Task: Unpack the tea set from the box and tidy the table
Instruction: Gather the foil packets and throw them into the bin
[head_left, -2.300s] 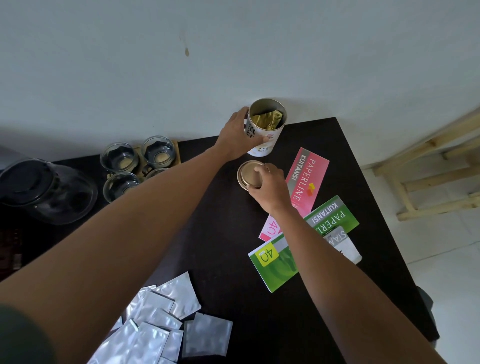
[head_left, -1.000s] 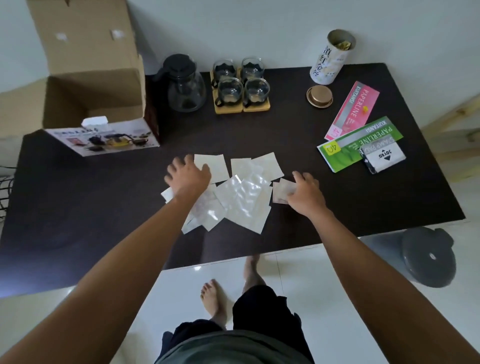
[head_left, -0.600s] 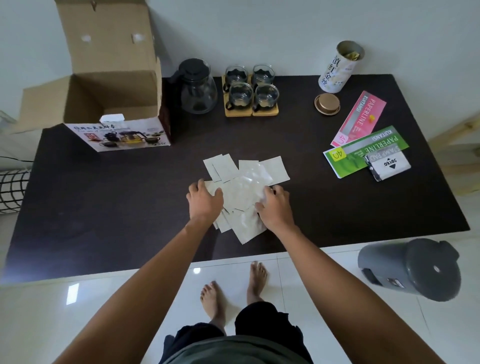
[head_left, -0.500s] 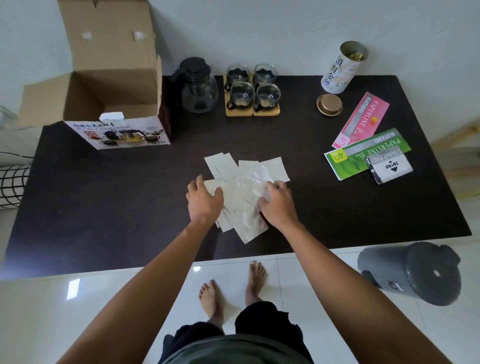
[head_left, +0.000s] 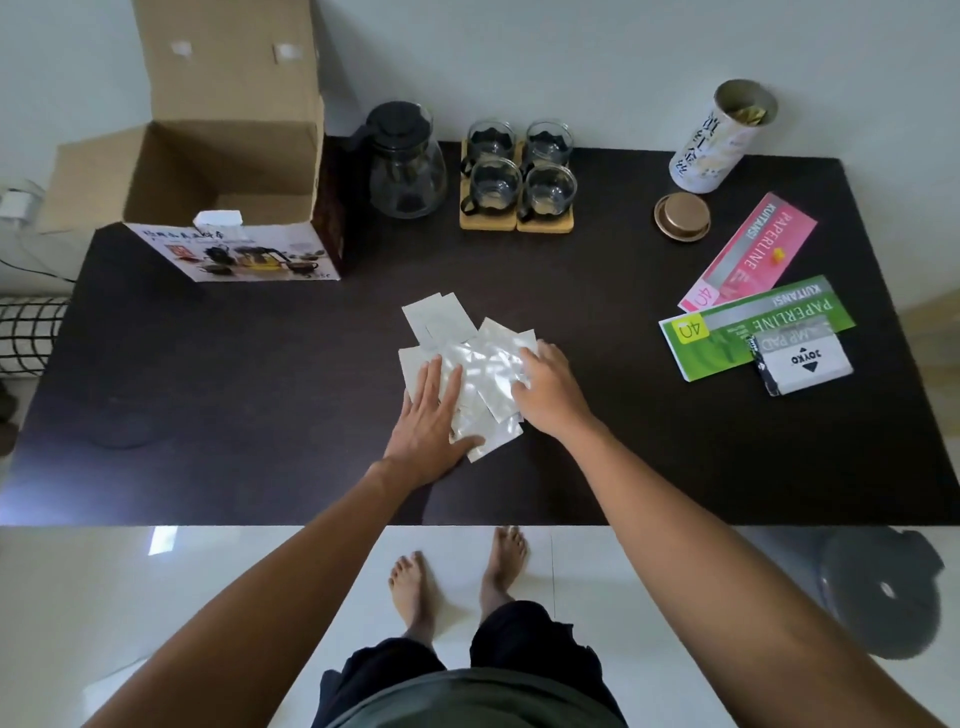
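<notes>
Foil sachets (head_left: 475, 364), heaped mid-desk (head_left: 260, 364) under our flat, spread left hand (head_left: 428, 415) and our loosely curled right hand (head_left: 545, 389), look light, thin and slippery, so we would pinch the stack's edges.

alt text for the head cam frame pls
Both hands, left and right, press flat on a pile of silver foil sachets mid-table. Behind stand an open cardboard box, glass teapot, four glass cups and an open tin.
</notes>
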